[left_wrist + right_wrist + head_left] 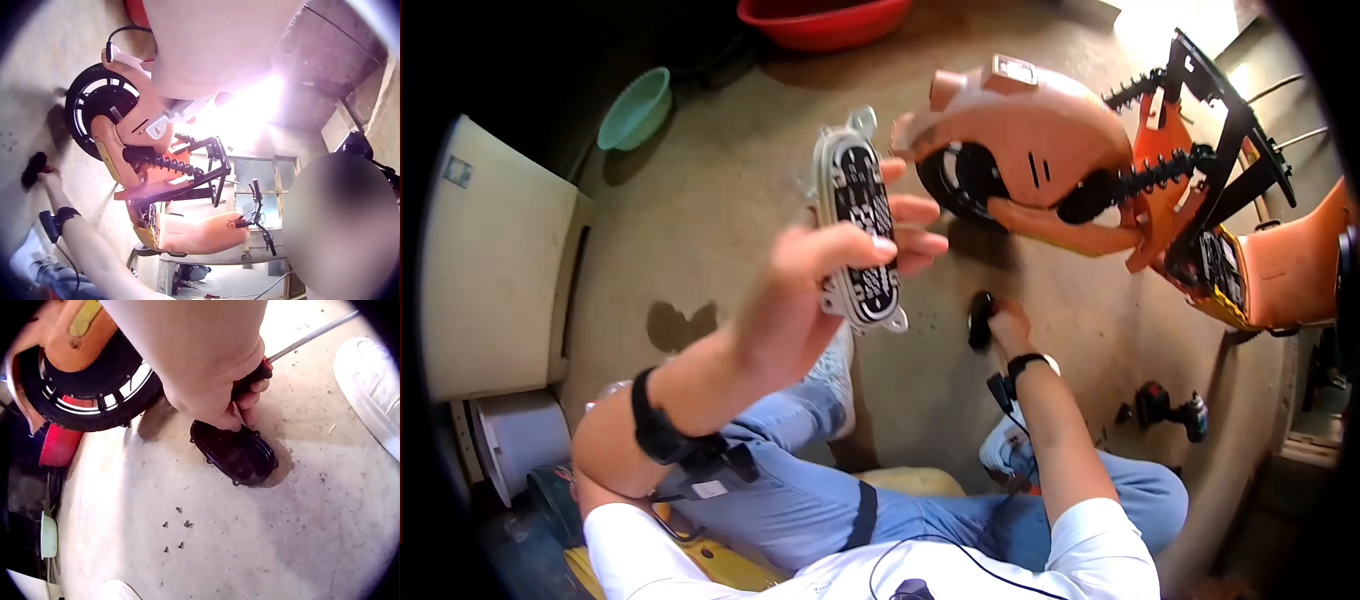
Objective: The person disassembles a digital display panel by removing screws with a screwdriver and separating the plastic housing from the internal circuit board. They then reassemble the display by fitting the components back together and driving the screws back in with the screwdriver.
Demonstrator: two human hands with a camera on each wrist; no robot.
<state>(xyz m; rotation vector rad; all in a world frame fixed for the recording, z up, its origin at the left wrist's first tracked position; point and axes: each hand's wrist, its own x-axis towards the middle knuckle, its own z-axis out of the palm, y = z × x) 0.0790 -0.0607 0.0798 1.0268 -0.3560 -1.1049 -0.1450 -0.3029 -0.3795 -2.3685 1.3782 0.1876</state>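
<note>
My left hand [805, 265] holds up an oval grey unit [866, 200] with a black-and-white patterned face and small mounting tabs. The thumb lies across its face and the fingers wrap behind it. Lower down, near the floor, my right hand [1012, 326] pinches the rim of a black oval cover [234, 453] with small lugs round its edge. That same hand also grips a screwdriver [253, 380], its long metal shaft pointing away from the cover in the right wrist view.
An orange scooter [1060, 130] with black springs lies ahead to the right. Several small screws [187, 524] are scattered on the floor. A cordless drill [1170, 410] lies at right. Red basin [825, 25] and green basin [635, 110] stand at the back; a white cabinet [495, 270] is at left.
</note>
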